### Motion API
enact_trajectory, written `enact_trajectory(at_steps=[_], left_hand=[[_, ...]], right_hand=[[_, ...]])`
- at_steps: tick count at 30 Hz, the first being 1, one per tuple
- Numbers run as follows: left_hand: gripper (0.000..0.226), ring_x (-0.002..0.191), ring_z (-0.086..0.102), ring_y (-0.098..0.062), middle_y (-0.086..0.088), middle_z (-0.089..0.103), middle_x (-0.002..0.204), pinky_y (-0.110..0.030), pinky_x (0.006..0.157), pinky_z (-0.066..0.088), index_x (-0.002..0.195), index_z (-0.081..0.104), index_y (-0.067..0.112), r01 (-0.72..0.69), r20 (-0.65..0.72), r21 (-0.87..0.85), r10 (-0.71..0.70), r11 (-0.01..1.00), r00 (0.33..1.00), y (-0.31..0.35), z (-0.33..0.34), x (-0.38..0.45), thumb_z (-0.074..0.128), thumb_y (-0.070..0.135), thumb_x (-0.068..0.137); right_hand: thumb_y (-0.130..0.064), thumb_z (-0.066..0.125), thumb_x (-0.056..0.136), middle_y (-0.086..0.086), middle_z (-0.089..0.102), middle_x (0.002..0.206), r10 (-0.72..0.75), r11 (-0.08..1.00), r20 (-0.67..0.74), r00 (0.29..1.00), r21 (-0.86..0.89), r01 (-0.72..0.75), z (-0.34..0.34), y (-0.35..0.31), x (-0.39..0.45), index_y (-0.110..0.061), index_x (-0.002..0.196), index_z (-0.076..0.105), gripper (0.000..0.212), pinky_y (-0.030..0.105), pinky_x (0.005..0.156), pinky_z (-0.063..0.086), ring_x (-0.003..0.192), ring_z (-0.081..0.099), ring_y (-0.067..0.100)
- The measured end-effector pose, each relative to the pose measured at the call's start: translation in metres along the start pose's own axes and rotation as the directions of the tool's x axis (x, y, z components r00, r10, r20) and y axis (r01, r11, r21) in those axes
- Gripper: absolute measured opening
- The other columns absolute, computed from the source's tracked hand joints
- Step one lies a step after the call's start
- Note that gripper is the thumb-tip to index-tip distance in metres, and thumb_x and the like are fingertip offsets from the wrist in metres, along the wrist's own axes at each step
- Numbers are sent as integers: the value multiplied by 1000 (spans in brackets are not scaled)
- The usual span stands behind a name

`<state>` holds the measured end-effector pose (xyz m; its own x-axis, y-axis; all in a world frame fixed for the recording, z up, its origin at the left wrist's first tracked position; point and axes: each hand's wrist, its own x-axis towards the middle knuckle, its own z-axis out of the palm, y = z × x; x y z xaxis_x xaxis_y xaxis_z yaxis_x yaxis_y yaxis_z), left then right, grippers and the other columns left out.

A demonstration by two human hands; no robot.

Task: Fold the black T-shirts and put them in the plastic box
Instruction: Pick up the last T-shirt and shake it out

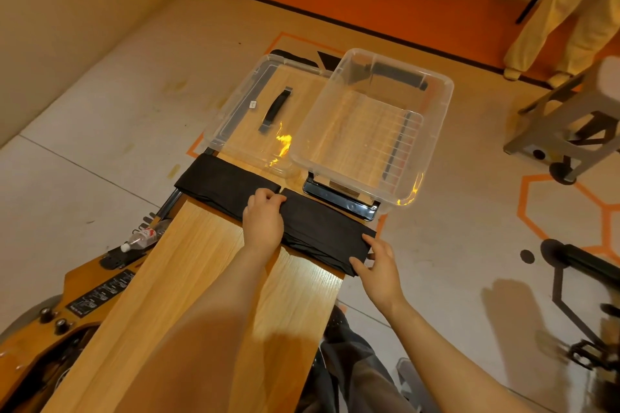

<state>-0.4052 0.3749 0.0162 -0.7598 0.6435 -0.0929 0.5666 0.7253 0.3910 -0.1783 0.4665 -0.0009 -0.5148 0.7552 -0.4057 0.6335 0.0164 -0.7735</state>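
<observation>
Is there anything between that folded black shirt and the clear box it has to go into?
Nothing visible blocks it. The black T-shirt lies across the wooden table under both hands, and the plastic box sits just beyond it, open-topped and empty. Its lid lies beside the box, to the left, out of the path.

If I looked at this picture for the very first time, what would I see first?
You'd first see two hands on a long black T-shirt folded into a strip across the wooden table. The left hand grips its middle and the right hand pinches its right end. Just behind it sit a clear plastic box with nothing in it and its lid lying flat to the left.
</observation>
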Motion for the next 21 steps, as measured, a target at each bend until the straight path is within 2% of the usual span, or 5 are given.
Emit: enact_trajectory(at_steps=[4, 7, 10, 16, 21], left_hand=[[36, 118, 45, -22, -3, 51, 128, -37, 99, 35, 130, 59, 20, -145, -36, 114, 150, 983, 988, 0, -5, -11, 57, 28, 94], [50, 143, 22, -24, 0, 32, 154, -44, 113, 20, 144, 41, 28, -193, 110, 183, 175, 964, 978, -6, 1, -18, 45, 45, 97], [60, 148, 0, -27, 3, 10, 162, -51, 117, 6, 151, 23, 32, -212, 271, 276, 136, 937, 953, -15, 7, -23, 36, 55, 97], [60, 149, -4, -27, 3, 3, 162, -51, 117, 2, 152, 16, 37, -171, 256, 223, 111, 960, 960, -19, -8, -25, 33, 55, 98], [56, 149, 2, -24, 3, 9, 162, -48, 118, 6, 151, 19, 37, -90, 175, 152, 62, 984, 983, -24, -34, -27, 31, 53, 100]], right_hand=[[-28, 63, 95, 9, 33, 154, -89, 982, -93, 992, -177, 71, 4, -1, -6, -17, 146, 44, 56, 42, 118, 28, 142, 30, 25], [-40, 55, 98, 5, 14, 163, -75, 948, -19, 997, -313, 65, 11, -2, -9, -25, 152, 31, 61, 47, 119, 20, 148, 17, 24], [-44, 51, 99, 4, 6, 165, -25, 941, 31, 999, -336, 34, 14, 0, -11, -29, 155, 24, 64, 48, 119, 18, 150, 11, 25], [-30, 60, 96, 12, 37, 153, -296, 875, -113, 948, -430, 222, 8, -11, -19, -16, 140, 52, 46, 50, 114, 29, 142, 32, 31], [-30, 58, 97, 8, 40, 152, -394, 857, -83, 915, -393, 333, 10, -49, -19, -17, 141, 51, 46, 48, 115, 31, 141, 33, 26]])
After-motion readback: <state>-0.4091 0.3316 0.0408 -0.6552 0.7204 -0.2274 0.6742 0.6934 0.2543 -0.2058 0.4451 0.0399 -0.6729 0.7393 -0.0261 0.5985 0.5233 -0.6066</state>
